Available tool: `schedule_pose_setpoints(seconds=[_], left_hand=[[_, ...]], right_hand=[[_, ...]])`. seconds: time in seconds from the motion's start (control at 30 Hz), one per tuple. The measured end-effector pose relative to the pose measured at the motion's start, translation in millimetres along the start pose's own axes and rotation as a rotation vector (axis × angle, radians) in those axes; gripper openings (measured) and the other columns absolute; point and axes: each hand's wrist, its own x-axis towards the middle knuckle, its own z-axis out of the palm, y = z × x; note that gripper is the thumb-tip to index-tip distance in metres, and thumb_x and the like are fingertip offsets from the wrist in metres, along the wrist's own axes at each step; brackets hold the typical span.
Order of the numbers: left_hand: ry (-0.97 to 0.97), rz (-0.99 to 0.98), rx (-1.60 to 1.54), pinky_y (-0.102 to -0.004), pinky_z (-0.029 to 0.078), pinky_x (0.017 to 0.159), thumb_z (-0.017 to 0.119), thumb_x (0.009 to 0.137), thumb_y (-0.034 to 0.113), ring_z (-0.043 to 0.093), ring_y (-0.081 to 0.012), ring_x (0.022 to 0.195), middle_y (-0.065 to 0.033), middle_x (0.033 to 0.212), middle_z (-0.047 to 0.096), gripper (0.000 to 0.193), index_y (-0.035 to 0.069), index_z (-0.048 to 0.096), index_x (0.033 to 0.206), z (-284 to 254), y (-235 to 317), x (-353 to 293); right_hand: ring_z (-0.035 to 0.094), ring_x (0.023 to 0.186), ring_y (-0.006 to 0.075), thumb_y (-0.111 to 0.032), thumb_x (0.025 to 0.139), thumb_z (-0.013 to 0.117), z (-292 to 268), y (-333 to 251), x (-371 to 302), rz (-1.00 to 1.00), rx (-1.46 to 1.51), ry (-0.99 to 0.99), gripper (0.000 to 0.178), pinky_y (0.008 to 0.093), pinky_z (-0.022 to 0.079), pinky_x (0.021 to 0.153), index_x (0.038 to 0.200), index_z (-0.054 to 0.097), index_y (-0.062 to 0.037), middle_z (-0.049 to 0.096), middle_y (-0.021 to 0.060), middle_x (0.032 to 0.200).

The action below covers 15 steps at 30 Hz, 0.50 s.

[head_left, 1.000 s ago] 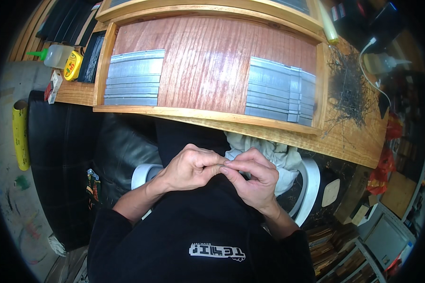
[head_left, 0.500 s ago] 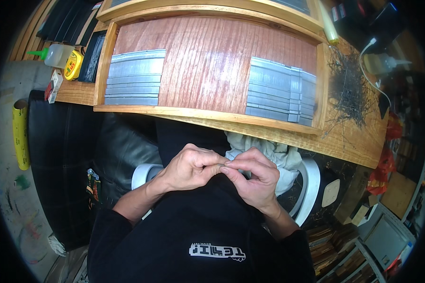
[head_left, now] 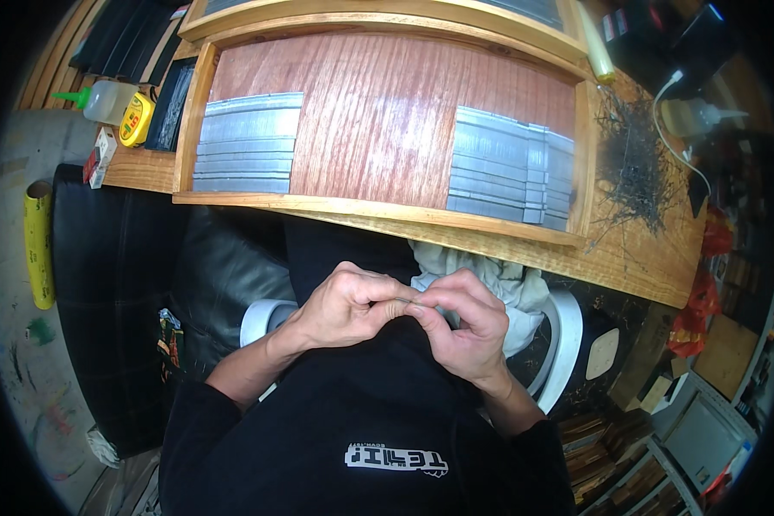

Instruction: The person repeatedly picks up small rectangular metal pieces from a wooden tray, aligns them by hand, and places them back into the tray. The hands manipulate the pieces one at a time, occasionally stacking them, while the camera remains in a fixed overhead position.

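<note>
Both hands meet above my lap, fingertips nearly touching. Thumb and forefinger of my left hand (head_left: 353, 303) are pinched together, and those of my right hand (head_left: 463, 322) are pinched too. Between the fingertips is something small, thin and dark, too small to name. Beyond the hands lies a wooden tray (head_left: 378, 208) with a reddish wood-grain bottom. Inside it, grey strips (head_left: 245, 142) lie in a row at the left. More grey strips (head_left: 490, 163) lie at the right, one short piece standing across them.
Dark thin scraps (head_left: 635, 163) are heaped right of the tray, near a white cable (head_left: 660, 107). A green-tipped bottle (head_left: 107, 101) and a yellow container (head_left: 135, 120) stand at the left. White chair arms (head_left: 563, 340) flank me. A yellow roll (head_left: 38, 245) is at far left.
The right fingertips have shifted very slightly to the right, and a little of the thin dark thing shows between the hands. Otherwise the hands hold their place.
</note>
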Motion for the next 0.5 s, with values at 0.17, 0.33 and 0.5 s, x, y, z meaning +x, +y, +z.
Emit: schedule_pose_setpoints(seconds=[0.17,0.33,0.5], left_hand=[[0.007,-0.016,0.038,-0.0317,0.057,0.065,0.077,0.093,0.005,0.078,-0.0269,0.075,-0.0181,0.085,0.077,0.015,-0.001,0.078,0.105,0.2,0.0,-0.8],[0.021,-0.02,0.035,-0.0312,0.057,0.064,0.077,0.092,0.006,0.077,-0.0264,0.074,-0.0179,0.085,0.077,0.015,-0.002,0.078,0.105,0.9,0.6,-1.3],[0.038,-0.002,0.026,-0.0311,0.059,0.067,0.078,0.091,0.003,0.078,-0.0256,0.076,-0.0179,0.087,0.078,0.016,-0.002,0.078,0.106,5.4,1.6,3.5]], right_hand=[[0.065,0.075,0.019,0.004,0.082,0.082,1.8,-1.5,0.2,-0.004,-0.043,-0.015,0.017,0.0289,0.052,0.063,0.097,0.077,-0.0002,0.068,0.0092,0.089],[0.066,0.075,0.02,0.005,0.082,0.081,2.5,-1.2,1.0,-0.03,-0.042,0.006,0.017,0.0296,0.052,0.064,0.098,0.077,0.0009,0.068,0.0096,0.088],[0.066,0.076,0.0215,0.005,0.081,0.082,-0.1,-0.6,-2.2,-0.034,-0.074,0.055,0.018,0.0306,0.053,0.067,0.097,0.076,0.0009,0.068,0.0104,0.088]])
